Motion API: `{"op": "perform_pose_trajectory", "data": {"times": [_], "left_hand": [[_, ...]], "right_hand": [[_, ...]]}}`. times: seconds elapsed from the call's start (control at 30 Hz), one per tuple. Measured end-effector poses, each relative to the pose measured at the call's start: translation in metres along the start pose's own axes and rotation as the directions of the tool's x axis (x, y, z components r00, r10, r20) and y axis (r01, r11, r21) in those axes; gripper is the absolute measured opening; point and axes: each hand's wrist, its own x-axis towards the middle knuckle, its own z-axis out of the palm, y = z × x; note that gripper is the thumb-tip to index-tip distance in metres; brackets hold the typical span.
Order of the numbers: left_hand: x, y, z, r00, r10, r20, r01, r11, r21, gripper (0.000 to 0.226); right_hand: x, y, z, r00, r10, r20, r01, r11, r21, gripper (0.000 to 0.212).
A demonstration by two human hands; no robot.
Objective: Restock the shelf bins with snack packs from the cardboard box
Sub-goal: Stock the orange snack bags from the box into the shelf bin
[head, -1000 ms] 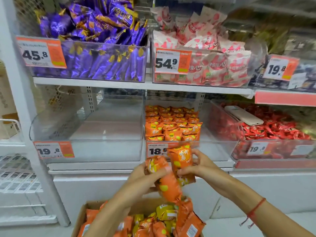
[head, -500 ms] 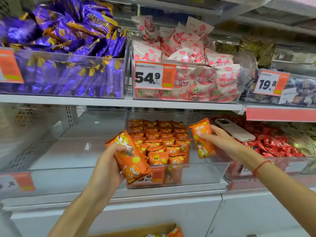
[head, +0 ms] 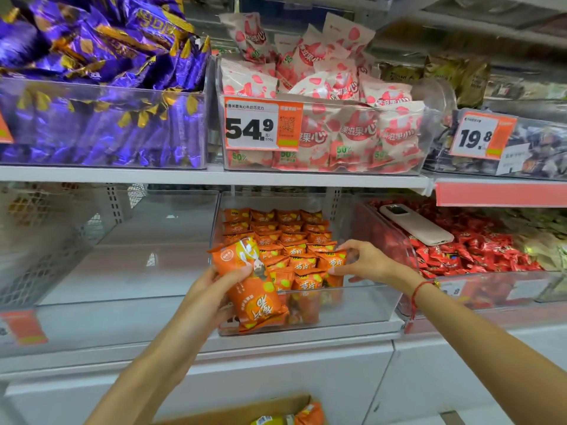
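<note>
A clear middle bin (head: 362,305) on the lower shelf holds neat rows of orange snack packs (head: 288,237). My left hand (head: 211,289) grips a small stack of orange packs (head: 254,289) just in front of the bin's left front corner. My right hand (head: 368,262) reaches into the bin from the right and pinches one orange pack (head: 333,265) standing at the right end of the front rows. The cardboard box (head: 245,409) shows only its top edge at the bottom of the view, with an orange and a yellow pack inside.
An empty clear bin (head: 122,271) stands left of the middle one. To the right, a bin of red packs (head: 478,250) has a white phone (head: 414,223) lying on top. The upper shelf carries bins of purple packs (head: 101,118) and pink-white packs (head: 352,133).
My right hand has lowered its orange pack from above the bin's right side down into the front rows. My left hand has carried its packs rightwards to the bin's front.
</note>
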Motion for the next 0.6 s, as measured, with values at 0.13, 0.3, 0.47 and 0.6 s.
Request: {"op": "perform_pose_trajectory", "data": {"times": [0.13,0.3,0.47,0.6], "left_hand": [[-0.006,0.001,0.009,0.996,0.068,0.054,-0.075,0.985,0.155,0.036],[0.001,0.008,0.025,0.985,0.114,0.129,-0.143,0.959,0.244,0.057],[0.014,0.015,0.054,0.951,0.239,0.198,-0.301,0.861,0.410,0.042],[0.031,0.015,0.084,0.895,0.351,0.275,-0.443,0.774,0.453,0.035]], "right_hand": [[-0.003,-0.004,0.003,0.999,-0.043,-0.027,0.039,0.992,-0.123,0.053],[-0.013,-0.007,-0.008,1.000,-0.023,-0.018,0.020,0.990,-0.143,0.070],[-0.062,-0.049,-0.026,0.954,-0.295,-0.042,0.296,0.923,0.247,0.057],[-0.085,-0.064,-0.026,0.883,-0.469,0.027,0.453,0.865,0.214,0.049]]}}
